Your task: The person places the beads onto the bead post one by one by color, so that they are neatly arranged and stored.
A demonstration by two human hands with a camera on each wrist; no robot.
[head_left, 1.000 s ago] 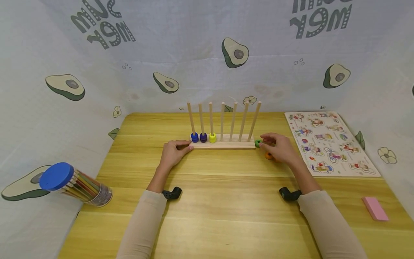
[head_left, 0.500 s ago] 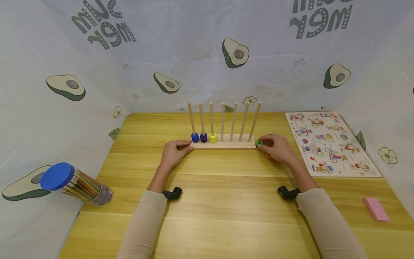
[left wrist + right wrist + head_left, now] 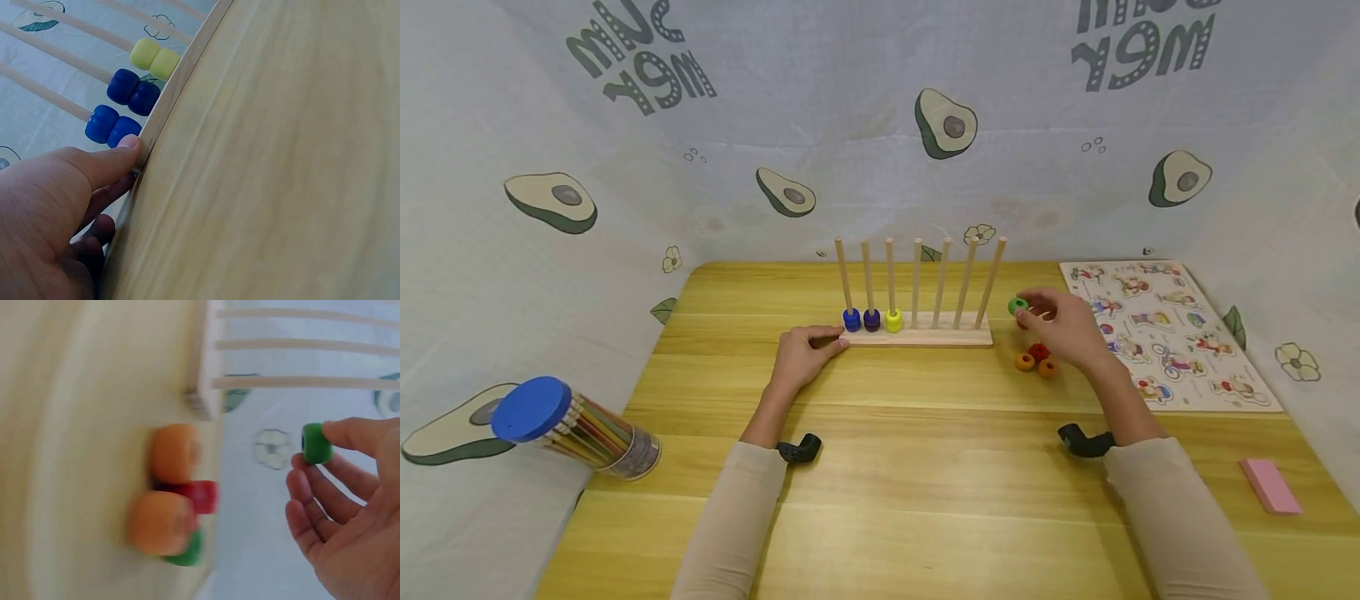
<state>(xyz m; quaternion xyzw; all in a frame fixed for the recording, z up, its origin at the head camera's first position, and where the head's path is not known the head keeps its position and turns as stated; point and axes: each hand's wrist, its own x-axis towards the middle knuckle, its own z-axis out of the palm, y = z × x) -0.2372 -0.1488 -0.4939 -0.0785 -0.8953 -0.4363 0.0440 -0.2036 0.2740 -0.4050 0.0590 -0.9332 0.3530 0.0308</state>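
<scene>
My left hand [image 3: 801, 354] grips the left end of a wooden peg rack [image 3: 925, 337], thumb on the front and fingers behind. Several upright pegs stand along the rack. Blue beads [image 3: 112, 125], dark purple-blue beads [image 3: 133, 92] and yellow beads [image 3: 154, 59] are threaded low on the three leftmost pegs; the other pegs are bare. To the right of the rack, my right hand [image 3: 1062, 327] pinches a green bead [image 3: 317, 443] between thumb and fingertips, raised above the table. Below it lie two orange beads [image 3: 1025, 362], a red bead [image 3: 1039, 352] and another green bead [image 3: 186, 550].
A white puzzle board [image 3: 1172, 333] with printed figures lies at the back right. A pink block [image 3: 1271, 486] is near the right edge. On the left stands a clear tub of coloured sticks [image 3: 587, 429] with a blue lid. A patterned cloth [image 3: 880, 125] hangs behind the table [image 3: 925, 500].
My right hand has lifted the green bead off the table beside the rack's end and moved slightly right. The orange and red beads now show more fully. My left hand stays put.
</scene>
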